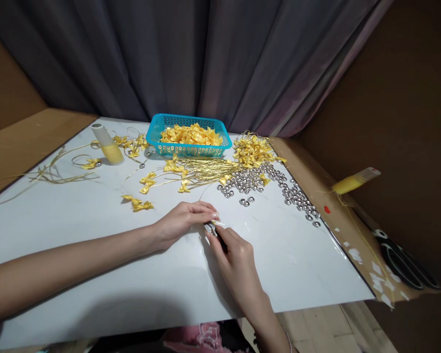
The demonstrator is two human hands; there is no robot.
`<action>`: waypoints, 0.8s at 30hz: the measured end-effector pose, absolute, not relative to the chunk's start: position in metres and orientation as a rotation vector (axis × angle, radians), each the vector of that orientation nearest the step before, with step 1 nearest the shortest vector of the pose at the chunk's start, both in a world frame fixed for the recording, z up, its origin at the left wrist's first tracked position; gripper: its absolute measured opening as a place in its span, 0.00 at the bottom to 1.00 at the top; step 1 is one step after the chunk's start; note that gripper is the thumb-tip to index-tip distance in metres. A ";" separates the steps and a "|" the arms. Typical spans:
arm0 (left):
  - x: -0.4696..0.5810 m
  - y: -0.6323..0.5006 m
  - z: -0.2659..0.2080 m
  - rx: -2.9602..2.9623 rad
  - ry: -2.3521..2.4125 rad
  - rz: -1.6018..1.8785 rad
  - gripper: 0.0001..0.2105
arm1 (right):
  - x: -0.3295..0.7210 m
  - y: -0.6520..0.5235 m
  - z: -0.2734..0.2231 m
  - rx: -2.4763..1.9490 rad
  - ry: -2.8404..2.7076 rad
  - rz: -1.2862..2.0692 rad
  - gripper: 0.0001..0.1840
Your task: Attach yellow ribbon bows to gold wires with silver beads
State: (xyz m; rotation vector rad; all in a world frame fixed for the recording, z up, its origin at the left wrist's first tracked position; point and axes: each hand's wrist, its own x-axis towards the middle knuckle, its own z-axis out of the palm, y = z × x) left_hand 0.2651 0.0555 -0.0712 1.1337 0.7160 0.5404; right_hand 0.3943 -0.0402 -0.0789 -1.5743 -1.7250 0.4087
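My left hand (pixel 191 215) is closed, thumb against fingers, over the middle of the white table. A thin gold cord (pixel 205 191) rises from its fingertips, and a bit of yellow shows at the pinch. My right hand (pixel 237 252) is wrapped round a small black-handled tool (pixel 222 242) with a metal head, whose exact kind is partly hidden. The tool's metal end meets the piece at my left fingertips. Beyond my hands lie a bundle of gold cords (pixel 206 169), loose yellow bows (pixel 143 203) and many silver beads (pixel 246 180).
A blue basket (pixel 155 142) of yellow bows stands at the back. Beside it is a pile of corded bows (pixel 253 149). A spool of yellow thread (pixel 112 149) stands left; another spool (pixel 355 181) and black scissors (pixel 400 257) lie on the right ledge with white scraps (pixel 355 255).
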 end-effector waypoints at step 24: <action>0.264 0.057 -0.072 1.040 0.699 0.546 0.06 | 0.399 -0.040 -0.081 -1.593 -1.740 0.380 0.12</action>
